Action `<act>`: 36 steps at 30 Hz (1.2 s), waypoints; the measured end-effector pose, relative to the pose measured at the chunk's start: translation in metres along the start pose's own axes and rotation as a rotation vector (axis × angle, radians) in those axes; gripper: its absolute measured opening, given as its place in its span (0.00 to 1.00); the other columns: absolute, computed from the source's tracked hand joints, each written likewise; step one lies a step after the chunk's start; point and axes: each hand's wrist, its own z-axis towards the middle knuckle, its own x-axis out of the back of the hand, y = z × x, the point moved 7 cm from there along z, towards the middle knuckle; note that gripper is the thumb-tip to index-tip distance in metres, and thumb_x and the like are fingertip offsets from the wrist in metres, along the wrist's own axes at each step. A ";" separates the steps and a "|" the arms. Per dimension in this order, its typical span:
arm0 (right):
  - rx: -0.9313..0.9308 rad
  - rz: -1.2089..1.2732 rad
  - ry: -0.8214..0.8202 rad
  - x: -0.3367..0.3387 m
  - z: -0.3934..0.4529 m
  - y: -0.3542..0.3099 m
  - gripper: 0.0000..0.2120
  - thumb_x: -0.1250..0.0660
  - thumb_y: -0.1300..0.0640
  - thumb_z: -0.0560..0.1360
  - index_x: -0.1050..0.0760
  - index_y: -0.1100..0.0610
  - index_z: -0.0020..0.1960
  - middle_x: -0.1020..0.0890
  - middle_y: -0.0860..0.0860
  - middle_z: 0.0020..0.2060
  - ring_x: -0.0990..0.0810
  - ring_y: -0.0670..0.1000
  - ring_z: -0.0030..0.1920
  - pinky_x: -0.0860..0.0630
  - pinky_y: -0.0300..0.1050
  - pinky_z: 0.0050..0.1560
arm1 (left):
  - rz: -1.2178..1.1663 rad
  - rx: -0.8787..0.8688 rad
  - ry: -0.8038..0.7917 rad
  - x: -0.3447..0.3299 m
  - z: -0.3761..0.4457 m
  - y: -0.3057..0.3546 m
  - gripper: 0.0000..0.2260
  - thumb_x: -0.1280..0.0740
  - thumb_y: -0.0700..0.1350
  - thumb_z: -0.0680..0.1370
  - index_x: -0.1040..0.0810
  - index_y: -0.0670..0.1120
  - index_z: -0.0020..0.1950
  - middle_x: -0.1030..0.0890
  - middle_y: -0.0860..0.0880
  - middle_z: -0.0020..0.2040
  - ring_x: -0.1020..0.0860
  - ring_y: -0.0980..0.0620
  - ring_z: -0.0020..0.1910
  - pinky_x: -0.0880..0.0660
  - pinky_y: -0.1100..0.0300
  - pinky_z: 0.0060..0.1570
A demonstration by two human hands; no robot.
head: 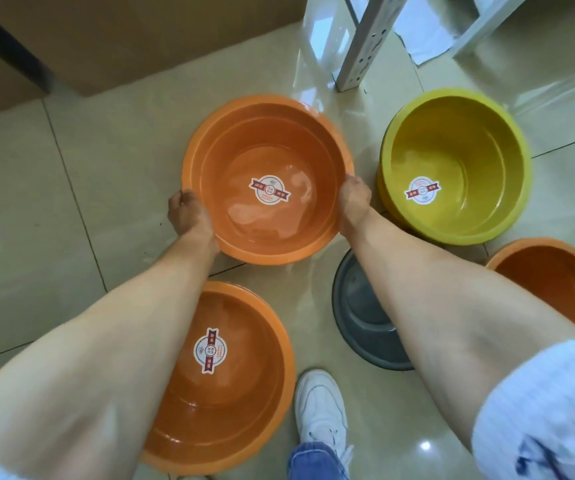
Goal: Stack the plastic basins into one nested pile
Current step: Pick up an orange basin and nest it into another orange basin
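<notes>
A large orange basin (244, 140) with a round sticker inside sits in the middle of the tiled floor. My left hand (185, 214) grips its left rim and my right hand (353, 199) grips its right rim. A second orange basin (244, 393) lies near my feet, partly under my left forearm. A yellow basin (459, 157) stands to the right. A grey basin (358, 313) lies under my right forearm. A third orange basin (552, 282) shows at the right edge.
A cardboard box (133, 32) stands at the back left. A white metal frame leg (362, 46) rests on the floor behind the basins. My white shoe (320, 407) is at the bottom centre.
</notes>
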 end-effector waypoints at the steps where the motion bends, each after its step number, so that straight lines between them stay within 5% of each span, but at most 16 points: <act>1: -0.025 0.081 0.031 0.001 -0.001 0.002 0.19 0.46 0.60 0.81 0.26 0.66 0.67 0.21 0.63 0.63 0.23 0.62 0.64 0.27 0.52 0.66 | 0.001 0.006 0.015 0.002 0.000 -0.002 0.15 0.44 0.45 0.81 0.26 0.46 0.65 0.21 0.42 0.63 0.22 0.42 0.60 0.25 0.45 0.62; 16: 0.056 0.094 0.206 0.033 -0.113 -0.022 0.19 0.45 0.50 0.81 0.20 0.56 0.60 0.16 0.57 0.56 0.19 0.58 0.52 0.25 0.45 0.53 | 0.012 -0.056 0.157 0.094 -0.074 0.044 0.15 0.45 0.52 0.80 0.24 0.45 0.55 0.19 0.42 0.55 0.21 0.42 0.52 0.24 0.52 0.55; 19: 0.034 0.075 0.233 0.037 -0.154 -0.011 0.19 0.45 0.49 0.81 0.20 0.55 0.60 0.16 0.55 0.57 0.21 0.56 0.50 0.32 0.40 0.47 | 0.023 -0.039 0.236 0.137 -0.098 0.050 0.20 0.45 0.53 0.79 0.23 0.40 0.57 0.19 0.38 0.56 0.21 0.39 0.54 0.23 0.48 0.56; 25: -0.007 -0.024 0.198 0.032 -0.228 0.043 0.21 0.47 0.42 0.80 0.21 0.53 0.57 0.16 0.55 0.53 0.18 0.58 0.52 0.22 0.53 0.56 | 0.106 -0.005 0.389 0.227 -0.138 0.037 0.19 0.46 0.51 0.81 0.22 0.39 0.57 0.20 0.36 0.55 0.23 0.39 0.53 0.28 0.56 0.53; 29: -0.045 -0.050 0.212 0.032 -0.260 0.093 0.20 0.48 0.41 0.79 0.22 0.51 0.52 0.16 0.54 0.50 0.20 0.56 0.47 0.27 0.46 0.49 | 0.177 0.010 0.435 0.277 -0.152 0.010 0.18 0.45 0.50 0.81 0.22 0.38 0.53 0.19 0.38 0.47 0.25 0.40 0.47 0.28 0.54 0.49; 33: -0.146 -0.036 0.238 0.032 -0.279 0.144 0.23 0.49 0.41 0.79 0.22 0.50 0.61 0.17 0.54 0.57 0.22 0.57 0.50 0.28 0.48 0.51 | 0.213 0.032 0.436 0.312 -0.148 -0.027 0.19 0.45 0.49 0.82 0.22 0.38 0.58 0.20 0.34 0.55 0.23 0.36 0.54 0.28 0.54 0.52; 36: -0.180 -0.041 0.270 0.031 -0.279 0.172 0.23 0.48 0.43 0.80 0.22 0.53 0.63 0.18 0.56 0.60 0.20 0.60 0.57 0.27 0.50 0.55 | 0.205 0.040 0.392 0.321 -0.138 -0.051 0.18 0.45 0.49 0.82 0.22 0.36 0.56 0.20 0.35 0.45 0.24 0.37 0.47 0.30 0.55 0.47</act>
